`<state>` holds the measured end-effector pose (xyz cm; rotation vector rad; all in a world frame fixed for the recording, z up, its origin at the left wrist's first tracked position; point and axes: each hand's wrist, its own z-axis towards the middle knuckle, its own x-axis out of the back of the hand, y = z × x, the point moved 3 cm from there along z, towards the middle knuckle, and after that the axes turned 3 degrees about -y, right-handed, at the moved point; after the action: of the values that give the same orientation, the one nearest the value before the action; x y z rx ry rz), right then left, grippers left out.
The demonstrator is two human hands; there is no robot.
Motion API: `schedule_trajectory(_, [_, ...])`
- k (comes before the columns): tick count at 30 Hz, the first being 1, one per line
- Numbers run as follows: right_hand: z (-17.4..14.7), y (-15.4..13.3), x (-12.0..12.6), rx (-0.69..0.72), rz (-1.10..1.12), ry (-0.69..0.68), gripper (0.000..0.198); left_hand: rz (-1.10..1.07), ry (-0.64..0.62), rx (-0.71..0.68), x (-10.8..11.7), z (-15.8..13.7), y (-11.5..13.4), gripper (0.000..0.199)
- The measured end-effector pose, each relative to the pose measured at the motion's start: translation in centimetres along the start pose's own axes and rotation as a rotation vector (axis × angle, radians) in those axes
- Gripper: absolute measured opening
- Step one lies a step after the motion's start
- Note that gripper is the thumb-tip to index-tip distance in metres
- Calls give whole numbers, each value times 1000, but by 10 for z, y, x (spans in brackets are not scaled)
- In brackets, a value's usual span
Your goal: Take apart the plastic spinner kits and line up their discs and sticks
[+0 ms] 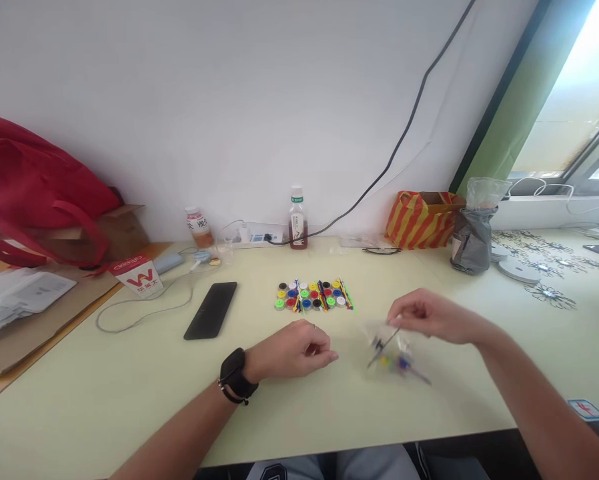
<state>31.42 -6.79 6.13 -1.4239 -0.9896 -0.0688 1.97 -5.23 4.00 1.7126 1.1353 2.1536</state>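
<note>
Raised over the right part of the table, my right hand (pixel 424 317) pinches the top of a clear plastic bag (pixel 392 350). Yellow, blue and dark small pieces show in the bag, with thin dark sticks; motion smears them. My left hand (pixel 297 350) rests on the table with its fingers loosely curled and nothing visible in them. Beyond it lie rows of small round coloured discs with clear rims (pixel 307 295). Bundles of thin coloured sticks (pixel 322 295) lie between the columns of discs.
A black phone (pixel 211 311) lies to the left, near a red and white box (pixel 137 275). Bottles (pixel 298 220) stand along the wall. A striped bag (pixel 422 220) and a grey bag (pixel 472 240) stand at the back right. A black cable (pixel 404 130) hangs down the wall.
</note>
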Motion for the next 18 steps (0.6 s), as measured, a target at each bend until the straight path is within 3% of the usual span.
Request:
schedule_trajectory(3, [1, 30, 49, -99, -322, 392, 44, -4, 32, 49, -4, 1, -13, 40])
schedule_trajectory(6, [22, 56, 70, -257, -745, 669, 38, 6, 62, 66, -11, 6, -20, 36])
schedule_trajectory(8, [45, 71, 64, -370, -924, 681, 35, 2, 80, 85, -15, 8, -21, 33])
schedule_trajectory(12, [88, 89, 38, -413, -989, 544, 28, -16, 108, 115, -17, 8, -22, 29])
schedule_trajectory(18, [99, 86, 34, -445, -963, 533, 31, -13, 108, 121, -17, 7, -20, 25])
